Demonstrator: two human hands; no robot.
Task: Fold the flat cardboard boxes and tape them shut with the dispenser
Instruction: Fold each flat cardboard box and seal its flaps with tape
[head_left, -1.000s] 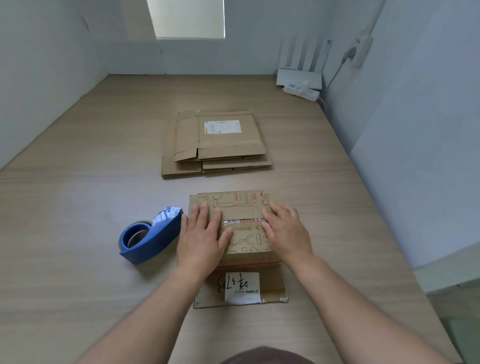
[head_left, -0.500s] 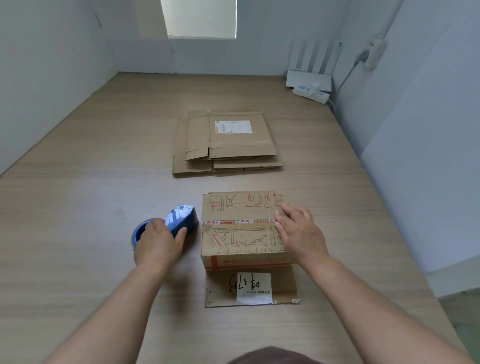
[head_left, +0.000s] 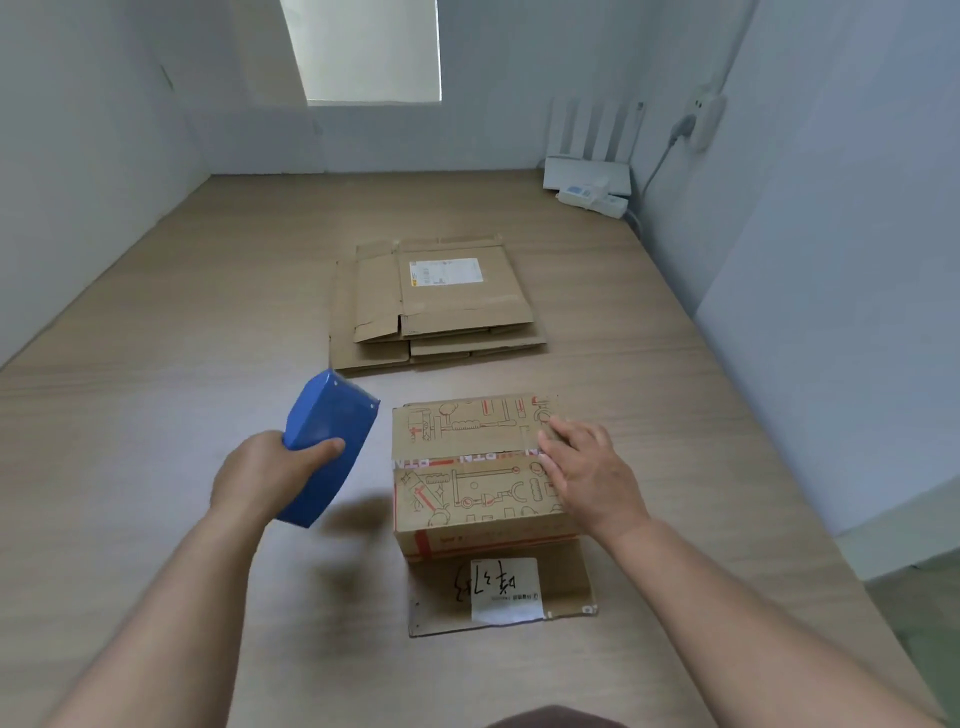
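The left hand (head_left: 270, 478) grips the dispenser (head_left: 327, 441) left of centre; the right hand (head_left: 587, 473) lies flat on the box (head_left: 467, 493). If it slips, the flaps (head_left: 457, 428) could spring open and get taped crooked.

Bare home room with router (head_left: 587, 175)

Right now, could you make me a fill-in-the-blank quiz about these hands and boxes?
1. The left hand grips the ____ plastic tape dispenser above the wooden table.
2. The right hand rests on the ____ of the folded printed cardboard box.
3. Beyond lies a stack of flat brown cardboard boxes, whose uppermost bears a ____ label.
Missing: blue; top; white.
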